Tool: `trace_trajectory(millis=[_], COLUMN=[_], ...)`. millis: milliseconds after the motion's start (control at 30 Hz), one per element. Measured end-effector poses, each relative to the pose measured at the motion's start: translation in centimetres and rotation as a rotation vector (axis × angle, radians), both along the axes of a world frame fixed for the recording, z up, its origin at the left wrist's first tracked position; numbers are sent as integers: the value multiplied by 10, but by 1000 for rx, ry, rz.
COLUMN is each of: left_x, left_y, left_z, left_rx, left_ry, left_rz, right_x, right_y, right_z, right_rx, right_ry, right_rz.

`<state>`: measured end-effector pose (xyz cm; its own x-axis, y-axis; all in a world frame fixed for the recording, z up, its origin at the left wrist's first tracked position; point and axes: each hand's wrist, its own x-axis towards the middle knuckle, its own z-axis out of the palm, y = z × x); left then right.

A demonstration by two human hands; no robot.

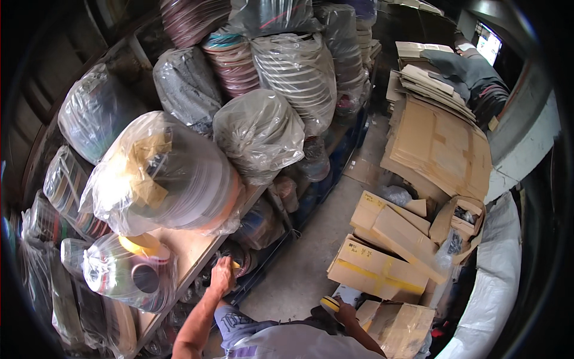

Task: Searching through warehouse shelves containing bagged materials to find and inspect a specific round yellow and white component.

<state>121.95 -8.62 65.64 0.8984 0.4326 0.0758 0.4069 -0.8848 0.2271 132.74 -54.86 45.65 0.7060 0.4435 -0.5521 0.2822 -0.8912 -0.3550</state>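
Note:
My left hand (pixel 222 276) is closed beside the edge of the wooden shelf board (pixel 186 254). Something small and yellow shows at its fingertips, too small to name. Close by, on the lower level, are dark rolls partly hidden by the hand and board. Low at the right, my right hand (pixel 344 312) grips a flat round roll (pixel 329 304) with yellow and dark bands. A bagged bundle with a yellow roll (pixel 143 246) on top lies on the board, left of my left hand. Above it stands a large plastic-wrapped stack of coiled rolls (pixel 200 185).
More plastic-bagged rolls (pixel 296 75) fill the racks at left and back. A concrete aisle (pixel 281 275) runs between the racks and cardboard boxes (pixel 376 269) at right. Flattened cardboard (pixel 439 143) is piled farther back. A white sheet-covered bulk (pixel 493 287) borders the right side.

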Motion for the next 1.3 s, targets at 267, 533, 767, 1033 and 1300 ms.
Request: trace_trajectory(millis=[267, 533, 767, 1033, 1300], left_x=[42, 43, 42, 40, 37], left_y=[65, 77, 78, 69, 73], left_z=[31, 50, 41, 38, 24], left_rx=[530, 508, 633, 601, 715], left_ry=[254, 245, 278, 216, 160], left_rz=[-731, -843, -839, -647, -599], right_x=[0, 11, 10, 22, 15], right_y=[24, 51, 50, 55, 71], right_z=[11, 21, 5, -25, -88], right_rx=[325, 410, 359, 301, 240], right_ry=[-199, -145, -82, 0, 77], right_rz=[-190, -431, -433, -481, -444])
